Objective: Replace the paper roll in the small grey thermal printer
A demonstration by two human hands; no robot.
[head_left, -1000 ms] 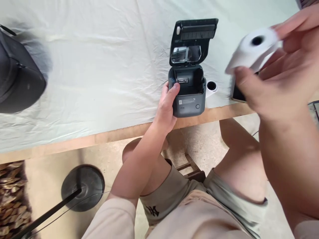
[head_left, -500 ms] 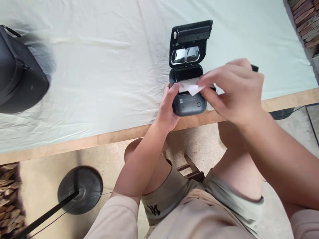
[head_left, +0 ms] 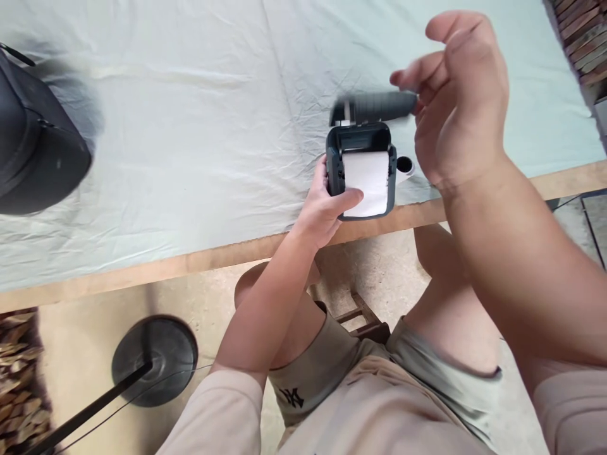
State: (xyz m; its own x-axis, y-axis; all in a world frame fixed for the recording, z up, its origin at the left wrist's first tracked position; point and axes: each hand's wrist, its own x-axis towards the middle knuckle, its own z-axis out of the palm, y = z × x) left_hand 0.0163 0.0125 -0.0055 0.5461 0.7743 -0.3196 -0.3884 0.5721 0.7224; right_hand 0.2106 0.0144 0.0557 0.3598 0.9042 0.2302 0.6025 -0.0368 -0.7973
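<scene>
1. While the dark grey plastic label printer sits at the near edge of the tabletop, the left hand grasps it from its left side, thumb laid across the front lower corner over the paper.
2. White paper roll lies seated in the printer's open compartment; its loose end drapes forward over the front face of the body.
3. Printer's hinged black lid is part-way down, blurred, above the rear of the compartment.
4. Right hand is raised just beside the lid's right end, fingers loosely curled, fingertips touching or nearly touching the lid; cannot tell whether it grips the lid.
5. Second small white roll with a dark core hole lies on the tabletop just right of the printer, partly hidden by the right hand.
6. Tabletop is covered by a creased pale green cloth; bare wooden edge shows along the near side.
7. Black rounded bag rests on the cloth at far left, well apart from the printer.
8. Below the tabletop edge: person's knees in beige shorts, a round black stand base on the floor at lower left.
</scene>
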